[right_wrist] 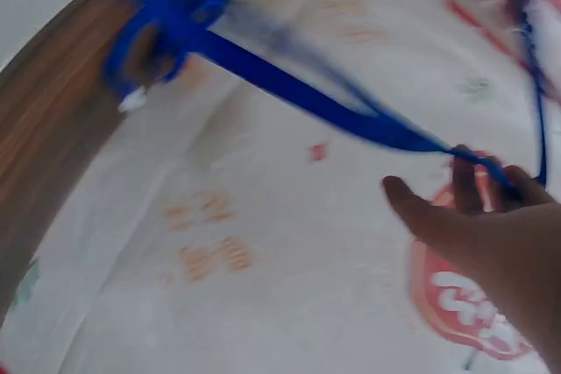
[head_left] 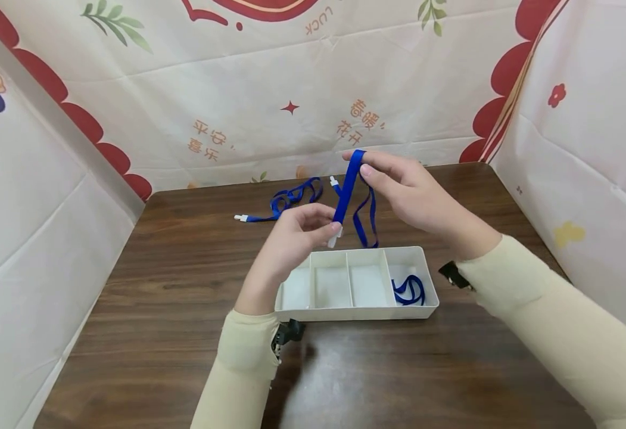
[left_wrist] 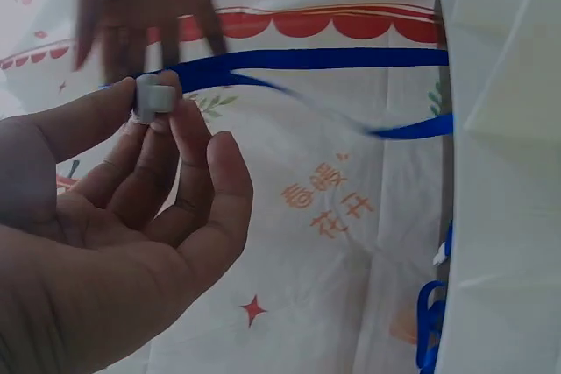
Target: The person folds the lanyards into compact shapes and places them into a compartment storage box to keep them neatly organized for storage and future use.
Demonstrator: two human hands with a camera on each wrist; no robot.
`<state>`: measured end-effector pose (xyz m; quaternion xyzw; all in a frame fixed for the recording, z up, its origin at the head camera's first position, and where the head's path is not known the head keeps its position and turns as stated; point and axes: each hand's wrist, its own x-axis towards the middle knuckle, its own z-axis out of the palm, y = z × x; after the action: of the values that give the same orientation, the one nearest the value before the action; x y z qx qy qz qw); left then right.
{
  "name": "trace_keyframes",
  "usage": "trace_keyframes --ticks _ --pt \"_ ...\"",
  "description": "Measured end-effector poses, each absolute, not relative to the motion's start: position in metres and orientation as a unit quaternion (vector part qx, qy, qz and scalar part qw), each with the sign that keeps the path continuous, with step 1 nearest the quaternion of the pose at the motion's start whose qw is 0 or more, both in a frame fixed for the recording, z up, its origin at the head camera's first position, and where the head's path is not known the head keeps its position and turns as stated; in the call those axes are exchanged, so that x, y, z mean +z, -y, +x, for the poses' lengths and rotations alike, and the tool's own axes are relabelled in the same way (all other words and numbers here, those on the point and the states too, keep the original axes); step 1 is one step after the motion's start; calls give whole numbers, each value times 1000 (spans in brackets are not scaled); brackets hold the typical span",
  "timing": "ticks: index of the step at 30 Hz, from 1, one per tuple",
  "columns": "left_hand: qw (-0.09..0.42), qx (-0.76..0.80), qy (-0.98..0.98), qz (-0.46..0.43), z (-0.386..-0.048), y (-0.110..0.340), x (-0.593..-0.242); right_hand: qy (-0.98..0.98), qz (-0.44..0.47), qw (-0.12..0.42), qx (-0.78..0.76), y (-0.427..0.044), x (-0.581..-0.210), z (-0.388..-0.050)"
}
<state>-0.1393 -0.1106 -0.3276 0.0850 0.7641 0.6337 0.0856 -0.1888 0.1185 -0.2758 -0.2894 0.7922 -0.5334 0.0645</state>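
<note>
My left hand [head_left: 302,229] pinches the white clip [left_wrist: 153,98] of a blue lanyard [head_left: 348,187] between thumb and fingers. From there the strap runs up to my right hand [head_left: 409,187], where it hangs over the outstretched fingers and a loop dangles down. In the right wrist view the thumb stands apart from the strap. Below both hands is a white divided box [head_left: 355,313]. A coiled blue lanyard [head_left: 410,291] lies in its rightmost compartment. My left hand partly hides the box's left end.
Behind the box, another blue lanyard [head_left: 291,198] lies loosely on the brown table [head_left: 173,286], its white clip [head_left: 241,218] pointing left. A further white clip [head_left: 334,180] on blue strap shows behind the held lanyard. Printed cloth walls [head_left: 270,77] border the table's back and sides.
</note>
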Motion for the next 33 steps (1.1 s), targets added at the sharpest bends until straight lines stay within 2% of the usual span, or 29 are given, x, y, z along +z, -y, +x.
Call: trace_keyframes --ticks 3,6,10,17,33 --pt "71 611 -783 87 -134 103 -332 -781 -236 69 -574 -111 -265 -165" --pt "50 600 -793 91 -129 98 -337 -759 -195 48 -619 -105 -261 -153" --pt "16 595 -797 101 -124 88 -346 -714 -176 1 -678 -100 -267 -148" --pt "-48 569 -808 144 -115 69 -369 -600 -168 -2 -782 -93 -284 -144" --pt "-29 543 -830 127 -113 60 -384 -578 -186 -21 -794 -95 -284 -137"
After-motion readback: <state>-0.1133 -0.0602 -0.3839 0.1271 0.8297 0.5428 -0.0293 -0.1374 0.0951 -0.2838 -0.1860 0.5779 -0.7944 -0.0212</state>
